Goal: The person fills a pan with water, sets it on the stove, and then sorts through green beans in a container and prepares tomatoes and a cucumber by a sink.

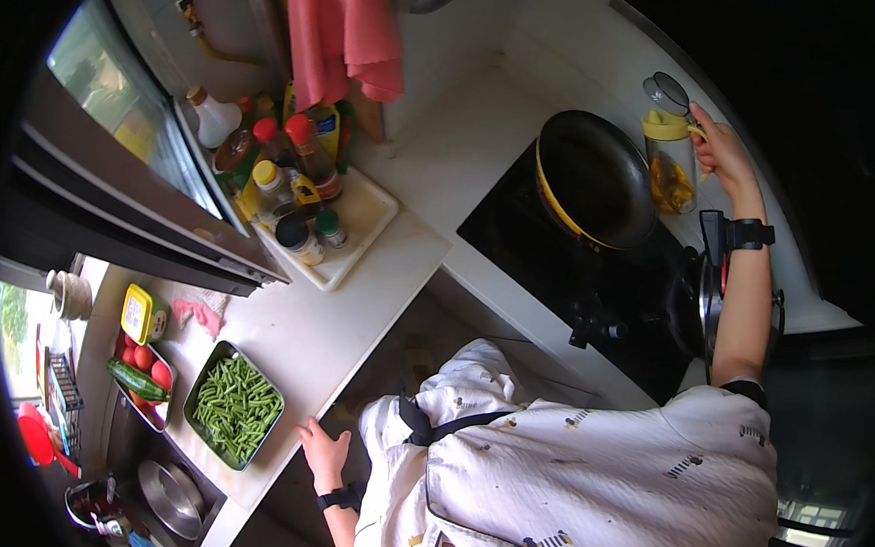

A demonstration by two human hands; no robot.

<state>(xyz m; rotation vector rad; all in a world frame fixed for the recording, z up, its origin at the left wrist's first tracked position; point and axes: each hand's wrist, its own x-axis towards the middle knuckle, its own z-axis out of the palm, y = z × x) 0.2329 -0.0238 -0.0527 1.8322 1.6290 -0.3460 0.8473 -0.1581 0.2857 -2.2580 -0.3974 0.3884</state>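
Observation:
My right hand (726,157) grips the yellow handle of a glass oil bottle (670,184), which has a yellow cap and amber oil low inside. It is beside the rim of a black frying pan (597,182) on the black cooktop (509,203). The pan looks bare inside, and its outer wall is yellow. My left hand (325,453) is at the front edge of the white counter (306,341), fingers apart, holding nothing. Nearest to it stands a rectangular metal tray (193,401) of cut green beans (238,408).
Sauce bottles (313,157) and seasoning jars crowd a white tray (357,231) in the corner. A pink cloth (343,34) hangs above. Another tray holds tomatoes (143,359) and a cucumber (138,381). A metal pot (710,298) sits behind my right forearm. The sink (130,450) contains a metal basin (170,498).

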